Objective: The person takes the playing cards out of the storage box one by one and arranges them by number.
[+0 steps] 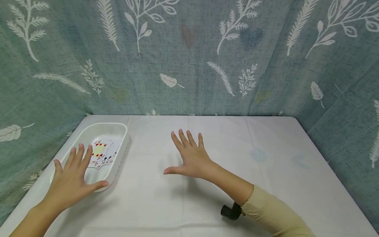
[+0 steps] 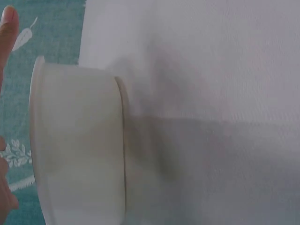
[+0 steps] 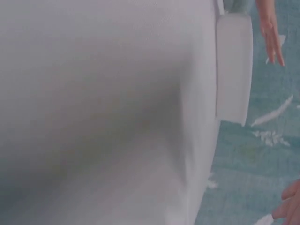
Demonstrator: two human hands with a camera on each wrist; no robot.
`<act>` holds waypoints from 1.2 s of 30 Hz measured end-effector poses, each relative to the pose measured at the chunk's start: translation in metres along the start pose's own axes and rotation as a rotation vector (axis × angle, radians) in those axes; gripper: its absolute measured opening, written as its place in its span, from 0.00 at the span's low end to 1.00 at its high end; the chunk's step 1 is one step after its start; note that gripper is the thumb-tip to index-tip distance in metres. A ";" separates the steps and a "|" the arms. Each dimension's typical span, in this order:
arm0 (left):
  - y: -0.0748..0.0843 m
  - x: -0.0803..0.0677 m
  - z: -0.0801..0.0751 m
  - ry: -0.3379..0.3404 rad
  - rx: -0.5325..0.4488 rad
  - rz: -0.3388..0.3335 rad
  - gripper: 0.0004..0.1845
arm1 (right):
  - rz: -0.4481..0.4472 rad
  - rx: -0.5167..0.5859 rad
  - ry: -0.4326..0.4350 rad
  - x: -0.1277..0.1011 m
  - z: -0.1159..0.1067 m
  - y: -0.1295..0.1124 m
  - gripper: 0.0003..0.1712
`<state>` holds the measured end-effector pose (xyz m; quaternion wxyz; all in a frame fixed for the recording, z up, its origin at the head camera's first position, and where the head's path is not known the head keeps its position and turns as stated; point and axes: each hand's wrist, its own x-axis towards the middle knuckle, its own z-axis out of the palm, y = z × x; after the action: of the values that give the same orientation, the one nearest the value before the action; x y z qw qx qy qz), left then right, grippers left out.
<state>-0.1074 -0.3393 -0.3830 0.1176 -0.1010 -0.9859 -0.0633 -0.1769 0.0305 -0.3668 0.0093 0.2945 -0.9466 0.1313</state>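
With both hands spread and holding nothing, we lower the left hand into the white tray, probably onto the playing cards, keeping the right hand flat above the table.

White cloth-covered worktop, faint creases, leaf-print curtain on three sides. White oval tray sits directly on it at the far left corner, near the left edge, with playing cards inside. Rest of surface is plain white cloth.
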 end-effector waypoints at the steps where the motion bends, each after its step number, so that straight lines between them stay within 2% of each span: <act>1: -0.002 -0.001 0.000 0.003 -0.004 -0.004 0.67 | -0.004 0.001 -0.002 0.001 0.001 -0.002 0.64; 6: -0.013 -0.004 0.000 0.005 -0.022 -0.022 0.67 | -0.021 0.018 -0.008 0.007 0.006 -0.013 0.64; 15: -0.038 -0.014 -0.001 0.043 -0.034 0.010 0.67 | -0.062 0.088 -0.025 0.017 0.018 -0.032 0.65; 21: -0.053 -0.026 -0.006 0.041 -0.145 -0.037 0.65 | -0.067 0.115 0.000 0.023 0.024 -0.049 0.65; 27: -0.065 -0.032 -0.004 0.049 -0.234 -0.060 0.65 | -0.050 0.098 0.038 0.029 0.030 -0.065 0.65; 36: -0.078 -0.036 0.003 0.025 -0.494 -0.109 0.55 | -0.082 0.138 0.079 0.041 0.044 -0.091 0.65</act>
<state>-0.0901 -0.4216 -0.4031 0.0980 -0.0725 -0.9430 -0.3097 -0.1574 -0.0760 -0.3833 0.0316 0.3277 -0.9212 0.2072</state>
